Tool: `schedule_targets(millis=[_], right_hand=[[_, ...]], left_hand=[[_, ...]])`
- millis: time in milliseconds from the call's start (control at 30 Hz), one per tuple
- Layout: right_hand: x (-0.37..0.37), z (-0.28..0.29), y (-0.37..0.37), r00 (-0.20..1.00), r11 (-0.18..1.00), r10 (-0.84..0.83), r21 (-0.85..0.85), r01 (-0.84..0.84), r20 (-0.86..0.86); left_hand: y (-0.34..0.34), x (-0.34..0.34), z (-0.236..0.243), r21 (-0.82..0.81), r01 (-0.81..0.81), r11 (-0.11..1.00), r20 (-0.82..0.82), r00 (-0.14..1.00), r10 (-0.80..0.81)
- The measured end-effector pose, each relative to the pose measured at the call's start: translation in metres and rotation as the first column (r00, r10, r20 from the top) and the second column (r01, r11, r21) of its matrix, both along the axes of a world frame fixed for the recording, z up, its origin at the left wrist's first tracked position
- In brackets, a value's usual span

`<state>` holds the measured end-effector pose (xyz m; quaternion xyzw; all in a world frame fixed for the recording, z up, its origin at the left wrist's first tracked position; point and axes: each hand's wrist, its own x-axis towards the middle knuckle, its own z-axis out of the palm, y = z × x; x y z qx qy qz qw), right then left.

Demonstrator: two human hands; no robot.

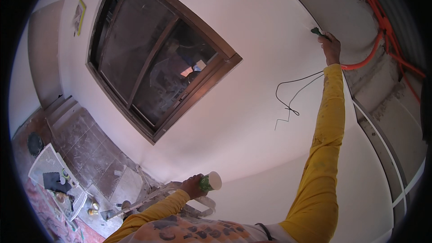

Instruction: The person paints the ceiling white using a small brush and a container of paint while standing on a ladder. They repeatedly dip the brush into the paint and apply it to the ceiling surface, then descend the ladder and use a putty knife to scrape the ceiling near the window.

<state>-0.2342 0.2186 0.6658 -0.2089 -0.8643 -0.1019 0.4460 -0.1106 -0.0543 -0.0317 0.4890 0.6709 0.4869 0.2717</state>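
Note:
My right hand [331,47] is raised high at the right, closed on a small dark-green brush [317,31]. Its dark tip meets the white wall [270,27] just below the edge of the ceiling frame; its bristles are too small to make out clearly. Low in the middle, my left hand [192,186] is wrapped around a green cup [209,182] with a pale mouth. The cup is tilted to the right, and what it holds cannot be made out. Yellow sleeves cover both arms.
A brown-framed window [153,58] fills the upper left wall. Thin dark wires [288,105] hang beside my right forearm. Orange conduits [382,22] run through the open ceiling. Below left stand a ladder [148,198] and a white plastic chair [51,166] with tools on it.

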Motion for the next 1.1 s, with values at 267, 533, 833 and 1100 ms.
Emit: schedule_targets(millis=[267,533,833,1100], right_hand=[[-0.078,-0.009,-0.040,0.903,0.902,0.428,-0.074,-0.425,0.042],[-0.053,-0.005,-0.047,0.944,0.940,-0.329,0.106,0.325,0.027],[-0.109,-0.017,-0.045,0.897,0.873,0.442,-0.216,-0.437,-0.027],[-0.076,-0.049,-0.049,0.803,0.827,0.293,-0.285,-0.486,-0.519]], left_hand=[[0.000,-0.002,0.005,-0.070,0.020,0.997,0.009,1.000,-0.019],[-0.006,-0.005,0.004,0.001,-0.013,1.000,0.014,1.000,0.013],[-0.003,0.000,0.003,-0.005,-0.004,1.000,0.016,1.000,0.004],[-0.006,-0.005,0.017,-0.081,0.004,0.997,0.063,0.998,0.001]])
